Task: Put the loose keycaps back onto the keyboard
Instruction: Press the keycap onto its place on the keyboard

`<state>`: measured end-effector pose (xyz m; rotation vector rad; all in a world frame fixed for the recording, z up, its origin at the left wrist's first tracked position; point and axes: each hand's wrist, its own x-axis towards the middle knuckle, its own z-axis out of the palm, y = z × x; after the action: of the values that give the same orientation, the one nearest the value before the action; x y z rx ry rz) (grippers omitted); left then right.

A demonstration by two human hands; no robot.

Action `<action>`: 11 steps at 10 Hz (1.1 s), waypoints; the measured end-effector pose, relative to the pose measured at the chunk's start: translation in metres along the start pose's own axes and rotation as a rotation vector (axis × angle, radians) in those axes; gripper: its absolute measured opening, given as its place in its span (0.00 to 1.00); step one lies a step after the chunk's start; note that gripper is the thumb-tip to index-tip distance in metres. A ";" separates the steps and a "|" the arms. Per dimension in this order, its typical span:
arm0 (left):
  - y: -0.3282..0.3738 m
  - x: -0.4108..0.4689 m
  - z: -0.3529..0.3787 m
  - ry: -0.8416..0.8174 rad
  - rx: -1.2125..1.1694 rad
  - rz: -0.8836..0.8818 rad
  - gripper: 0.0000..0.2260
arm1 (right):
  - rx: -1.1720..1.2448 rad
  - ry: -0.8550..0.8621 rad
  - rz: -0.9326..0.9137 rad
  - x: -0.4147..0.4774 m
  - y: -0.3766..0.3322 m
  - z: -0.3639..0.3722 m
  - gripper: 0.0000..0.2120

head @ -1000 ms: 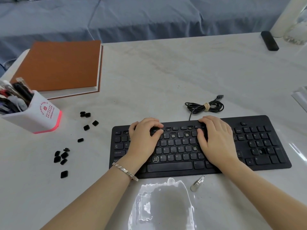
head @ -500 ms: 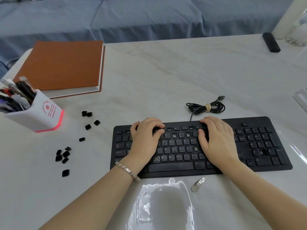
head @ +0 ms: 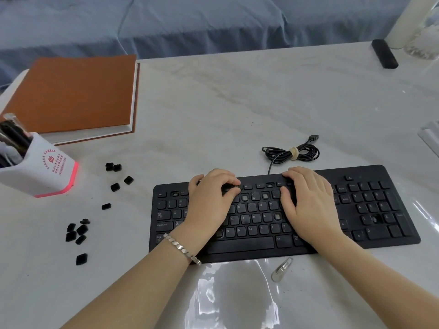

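Seating is judged underway: the left hand point(head: 209, 200) and right hand point(head: 308, 205) are bent onto the flat black plastic keyboard point(head: 249, 243), anything held untellable; the small black loose keycaps point(head: 82, 230) at left are to be fetched next.

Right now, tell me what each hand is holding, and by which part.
Right hand holds nothing; it rests on the keyboard. Left hand: thumb and forefinger curl together over the function row; whether they pinch a keycap cannot be told.

On keyboard point(head: 380, 210): left hand point(head: 209, 203), right hand point(head: 308, 205), fingers point(head: 221, 177) bent over upper rows; loose keycaps point(head: 80, 231) leftward.
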<state>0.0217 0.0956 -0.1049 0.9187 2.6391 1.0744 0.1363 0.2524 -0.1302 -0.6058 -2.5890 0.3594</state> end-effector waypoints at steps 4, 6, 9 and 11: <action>0.000 0.002 -0.001 0.027 -0.146 -0.052 0.05 | -0.002 0.000 0.001 0.001 -0.001 0.000 0.18; -0.007 0.002 0.004 0.031 -0.110 -0.012 0.05 | -0.001 0.001 -0.002 0.001 0.000 0.000 0.18; -0.025 -0.021 0.006 0.125 0.291 0.391 0.14 | -0.004 0.008 -0.002 0.000 -0.001 -0.001 0.18; -0.010 -0.012 0.007 0.027 0.512 0.398 0.12 | 0.001 0.015 -0.003 0.000 -0.001 0.000 0.18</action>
<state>0.0288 0.0874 -0.1179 1.5847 2.8804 0.4549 0.1361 0.2515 -0.1299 -0.6023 -2.5753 0.3539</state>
